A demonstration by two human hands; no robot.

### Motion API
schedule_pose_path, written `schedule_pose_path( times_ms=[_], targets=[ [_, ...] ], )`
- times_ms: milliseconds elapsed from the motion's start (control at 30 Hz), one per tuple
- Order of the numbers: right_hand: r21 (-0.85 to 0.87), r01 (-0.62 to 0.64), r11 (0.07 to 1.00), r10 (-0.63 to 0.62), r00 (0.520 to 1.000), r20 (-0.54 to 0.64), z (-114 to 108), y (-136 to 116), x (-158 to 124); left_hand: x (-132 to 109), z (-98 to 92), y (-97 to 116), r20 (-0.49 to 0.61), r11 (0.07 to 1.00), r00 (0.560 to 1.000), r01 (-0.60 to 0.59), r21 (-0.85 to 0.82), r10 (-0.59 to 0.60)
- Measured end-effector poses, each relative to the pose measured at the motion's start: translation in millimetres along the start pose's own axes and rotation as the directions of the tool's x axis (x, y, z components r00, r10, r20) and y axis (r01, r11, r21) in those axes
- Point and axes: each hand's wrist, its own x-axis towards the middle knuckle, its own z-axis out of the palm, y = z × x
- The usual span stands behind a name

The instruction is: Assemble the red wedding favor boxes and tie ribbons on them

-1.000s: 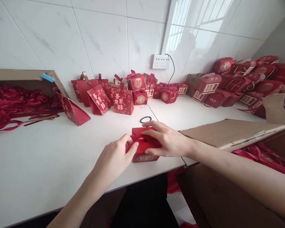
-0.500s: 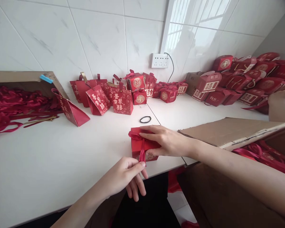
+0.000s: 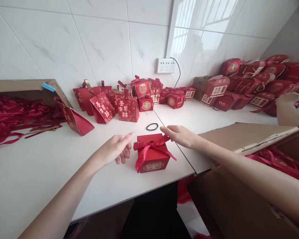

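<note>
A red gift box (image 3: 156,166) with a gold emblem on its front stands on the white table near the front edge. Across its lid lies a red ribbon (image 3: 146,153) tied in a bow, with tails hanging over the front and right. My left hand (image 3: 117,148) is in the air just left of the box, fingers loosely bent and holding nothing. At the box's back right corner is my right hand (image 3: 178,134), fingers stretched out beside the ribbon's right loop; whether they touch it I cannot tell. Behind the box lies a black elastic band (image 3: 152,126).
Finished-looking red bags (image 3: 128,108) and boxes (image 3: 175,99) line the wall. More boxes (image 3: 249,83) are piled at the right, near another person's hand (image 3: 286,103). A carton of ribbons (image 3: 22,113) is at left; a cardboard box (image 3: 246,136) is at right.
Both hands have come off the box. My left hand let go of the ribbon tail and moved up and left; my right hand lifted off the lid to the right, uncovering the bow.
</note>
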Motion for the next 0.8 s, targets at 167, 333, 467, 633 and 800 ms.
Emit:
schedule_pose_path(
  times_ms=[167,333,467,633,800],
  targets=[
    [0.122,-0.022,0.992,-0.005,0.976,0.218,1.6,3.5,-0.4,12.3,19.3,0.9,0.06,0.996,0.994,-0.086,-0.009,0.087],
    [0.16,0.028,0.987,-0.074,0.955,0.288,-1.5,7.3,-2.0,14.3,32.1,-13.5,-0.074,0.953,0.976,-0.216,-0.215,0.204],
    [0.127,0.099,0.987,-0.133,0.945,0.299,-3.9,8.5,-2.6,11.4,36.5,-18.5,-0.029,0.933,0.969,-0.243,-0.265,0.244],
    [-0.091,0.193,0.977,-0.187,0.98,0.073,-0.5,4.3,-9.7,9.6,35.3,-18.1,-0.001,0.936,0.979,-0.194,-0.295,0.202],
    [-0.293,0.608,0.738,-0.662,0.736,-0.141,13.6,-4.7,-21.7,6.2,37.6,-15.2,-0.073,0.953,0.967,-0.253,-0.168,0.244]
  ],
)
